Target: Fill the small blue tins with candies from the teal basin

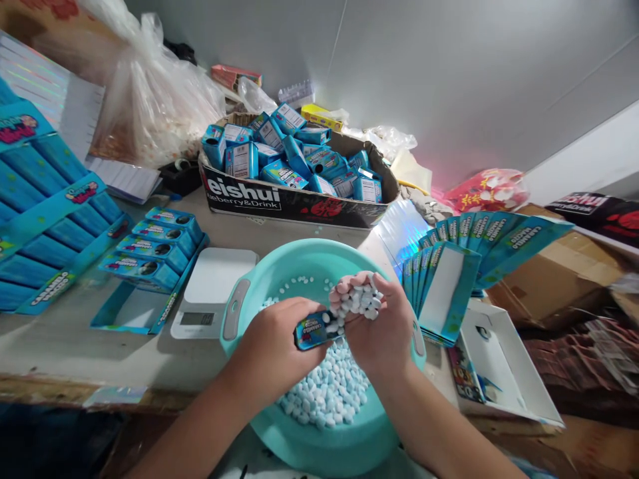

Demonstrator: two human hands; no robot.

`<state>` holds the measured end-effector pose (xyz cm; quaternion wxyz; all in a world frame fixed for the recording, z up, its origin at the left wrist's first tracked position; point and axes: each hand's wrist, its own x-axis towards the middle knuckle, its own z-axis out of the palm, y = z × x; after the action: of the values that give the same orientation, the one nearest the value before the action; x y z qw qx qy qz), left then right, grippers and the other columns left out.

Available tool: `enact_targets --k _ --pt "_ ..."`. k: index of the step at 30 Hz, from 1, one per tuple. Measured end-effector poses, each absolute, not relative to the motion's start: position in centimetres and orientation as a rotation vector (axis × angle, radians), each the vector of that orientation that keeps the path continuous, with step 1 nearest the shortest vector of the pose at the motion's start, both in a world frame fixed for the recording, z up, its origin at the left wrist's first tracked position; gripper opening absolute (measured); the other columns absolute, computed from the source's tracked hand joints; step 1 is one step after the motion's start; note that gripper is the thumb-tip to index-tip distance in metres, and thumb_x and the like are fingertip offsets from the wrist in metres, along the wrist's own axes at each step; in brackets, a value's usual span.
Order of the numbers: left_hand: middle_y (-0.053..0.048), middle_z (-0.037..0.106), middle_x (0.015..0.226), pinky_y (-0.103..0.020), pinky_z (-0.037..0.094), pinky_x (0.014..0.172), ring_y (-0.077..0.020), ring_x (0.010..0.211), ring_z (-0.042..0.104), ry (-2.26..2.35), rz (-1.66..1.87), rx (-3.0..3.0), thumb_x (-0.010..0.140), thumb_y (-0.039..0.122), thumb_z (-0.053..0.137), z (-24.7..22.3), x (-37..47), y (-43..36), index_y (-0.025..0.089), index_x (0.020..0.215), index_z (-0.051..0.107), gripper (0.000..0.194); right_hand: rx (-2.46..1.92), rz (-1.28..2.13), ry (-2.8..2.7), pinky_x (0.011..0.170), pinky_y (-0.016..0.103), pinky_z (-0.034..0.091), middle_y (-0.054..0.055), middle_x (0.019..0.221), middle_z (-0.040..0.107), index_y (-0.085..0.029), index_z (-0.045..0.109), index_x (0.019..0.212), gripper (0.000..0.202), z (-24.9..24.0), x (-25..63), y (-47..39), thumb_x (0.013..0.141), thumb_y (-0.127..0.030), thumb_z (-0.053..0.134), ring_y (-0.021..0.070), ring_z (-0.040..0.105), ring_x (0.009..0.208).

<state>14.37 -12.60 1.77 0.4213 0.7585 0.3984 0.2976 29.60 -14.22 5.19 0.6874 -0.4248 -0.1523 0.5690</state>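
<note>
My left hand [279, 346] is closed around a small blue candy box [310, 332], tilted so its open end faces right. My right hand [382, 326] is cupped palm up and holds a heap of pale candies [360, 303]. The heap reaches the box opening, where several candies sit at the mouth. Both hands are above a turquoise basin [319, 459], which has a pile of white and light-blue candies [324, 392] in its bottom. A few loose ones stick to the far inner wall.
A white scale [217, 286] stands left of the basin, beside a blue display tray [130, 309] with several boxes. Behind is a black carton [299, 206] full of blue boxes. Folded blue display cartons [449, 279] and a white box lid [504, 366] lie right. Stacked filled displays [44, 219] stand far left.
</note>
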Motion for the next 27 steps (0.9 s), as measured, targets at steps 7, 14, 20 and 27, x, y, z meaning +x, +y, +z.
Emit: enact_targets --k 7,14,20,27 --pt "0.0 0.072 0.115 -0.032 0.053 0.089 -0.0208 0.106 0.068 0.931 0.754 1.862 0.076 0.021 0.076 1.65 14.14 -12.47 0.028 0.113 0.07 0.038 -0.948 1.199 -0.53 0.068 0.027 0.054 0.002 0.078 0.071 -0.02 0.067 0.059 0.027 5.1 29.09 -14.42 0.079 -0.036 0.061 0.0152 0.064 0.066" --pt "-0.001 0.072 0.115 -0.033 0.053 0.091 -0.0218 0.107 0.068 0.925 0.772 1.863 0.076 0.02 0.075 1.43 14.19 -12.62 0.028 0.113 0.069 0.038 -0.939 1.177 -0.595 0.067 0.029 0.054 0.002 0.078 0.073 -0.021 0.065 0.061 0.023 5.16 28.92 -14.64 0.08 -0.034 0.06 0.0175 0.066 0.067" --pt "-0.003 0.073 0.112 -0.034 0.053 0.09 -0.023 0.105 0.068 0.926 0.772 1.864 0.077 0.024 0.077 1.53 14.15 -12.44 0.026 0.114 0.07 0.037 -0.891 1.165 -0.606 0.07 0.032 0.054 0.002 0.078 0.074 -0.023 0.067 0.065 0.024 5.16 28.91 -14.64 0.082 -0.038 0.059 0.0199 0.069 0.07" --pt "0.0 0.072 0.11 -0.031 0.054 0.084 -0.0211 0.103 0.069 1.055 0.803 1.811 0.075 0.025 0.078 1.89 14.11 -12.8 0.029 0.116 0.059 0.046 -0.859 1.164 -0.692 0.08 0.035 0.056 0.004 0.082 0.076 -0.022 0.064 0.058 0.039 5.12 28.77 -15.08 0.089 -0.046 0.057 0.021 0.071 0.077"
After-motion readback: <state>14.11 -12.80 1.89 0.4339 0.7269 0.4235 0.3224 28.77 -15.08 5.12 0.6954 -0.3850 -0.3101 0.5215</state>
